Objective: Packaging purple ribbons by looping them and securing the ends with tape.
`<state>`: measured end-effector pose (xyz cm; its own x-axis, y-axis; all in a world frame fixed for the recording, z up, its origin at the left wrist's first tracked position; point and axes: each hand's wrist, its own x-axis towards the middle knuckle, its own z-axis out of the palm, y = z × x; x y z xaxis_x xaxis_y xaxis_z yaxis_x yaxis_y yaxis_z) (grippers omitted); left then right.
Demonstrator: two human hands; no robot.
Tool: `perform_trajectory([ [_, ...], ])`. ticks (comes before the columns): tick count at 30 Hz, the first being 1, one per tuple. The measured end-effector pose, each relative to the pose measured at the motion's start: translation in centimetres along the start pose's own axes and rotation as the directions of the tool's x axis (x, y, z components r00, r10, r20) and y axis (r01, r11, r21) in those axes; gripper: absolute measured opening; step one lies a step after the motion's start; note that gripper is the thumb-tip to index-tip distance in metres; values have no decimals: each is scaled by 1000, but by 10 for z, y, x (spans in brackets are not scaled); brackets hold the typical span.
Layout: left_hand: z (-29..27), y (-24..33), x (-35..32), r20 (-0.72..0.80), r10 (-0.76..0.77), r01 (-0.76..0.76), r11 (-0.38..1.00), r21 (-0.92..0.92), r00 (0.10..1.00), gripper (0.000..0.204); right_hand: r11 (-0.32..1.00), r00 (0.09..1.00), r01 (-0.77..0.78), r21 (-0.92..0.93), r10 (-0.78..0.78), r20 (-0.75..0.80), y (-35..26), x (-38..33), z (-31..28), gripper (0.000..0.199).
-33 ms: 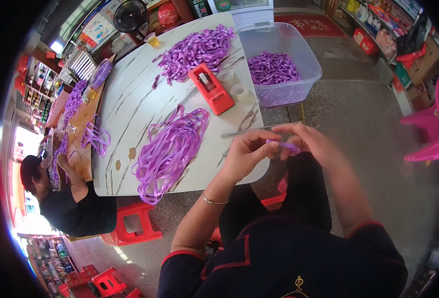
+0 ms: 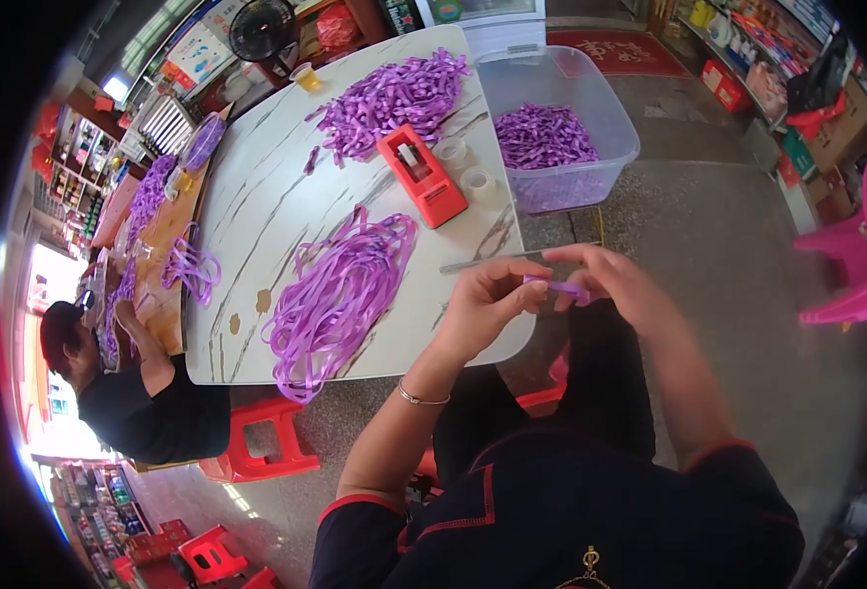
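Observation:
Over the table's near right corner, my left hand (image 2: 489, 309) pinches a short piece of purple ribbon (image 2: 563, 289) between thumb and fingertips. The ribbon runs across to my right hand (image 2: 622, 285), whose curled fingers close on its other end. Part of it is hidden by the fingers. To the left of my hands, a loose bundle of long purple ribbon (image 2: 340, 294) lies on the table, some loops hanging over the near edge. A red tape dispenser (image 2: 421, 177) stands beyond it. Farther back spreads a heap of short folded purple ribbon pieces (image 2: 394, 103).
A clear plastic bin (image 2: 590, 182) with more purple pieces stands beside the white marbled table (image 2: 247, 201). Two small clear cups (image 2: 478, 182) sit by the dispenser. At left, a co-worker (image 2: 149, 402) sits at a wooden table. Pink chairs (image 2: 860, 265) stand at right.
Slightly more of the ribbon shows between my hands, and it lies a little straighter. Both hands stay in nearly the same place; the view has shifted slightly.

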<state>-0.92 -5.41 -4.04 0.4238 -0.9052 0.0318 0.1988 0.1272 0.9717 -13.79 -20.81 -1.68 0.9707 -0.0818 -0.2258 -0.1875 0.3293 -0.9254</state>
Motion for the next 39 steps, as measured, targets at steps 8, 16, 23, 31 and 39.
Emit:
perform_trajectory([
  [8, -28, 10, -18, -76, 25, -19, 997, 74, 997, 16, 868, 937, 230, -439, -319, -140, 17, 21, 31, 17],
  [16, -83, 50, 20, -188, 220, -135, 914, 383, 957, 8, 951, 968, 181, -250, -218, -128, 47, 41, 36, 25],
  [23, -198, 117, 100, -445, 457, -25, 718, 695, 770, 51, 815, 988, 133, -564, -157, 7, 69, 38, 61, 17],
  [31, -229, 71, 59, -310, 275, 308, 54, 950, 910, 15, 711, 981, 138, -690, -196, -6, 65, 44, 59, 16],
  [39, -289, 45, 24, -295, -43, 295, -25, 955, 954, 20, 673, 941, 270, -689, -337, 39, 73, 44, 54, 15],
])
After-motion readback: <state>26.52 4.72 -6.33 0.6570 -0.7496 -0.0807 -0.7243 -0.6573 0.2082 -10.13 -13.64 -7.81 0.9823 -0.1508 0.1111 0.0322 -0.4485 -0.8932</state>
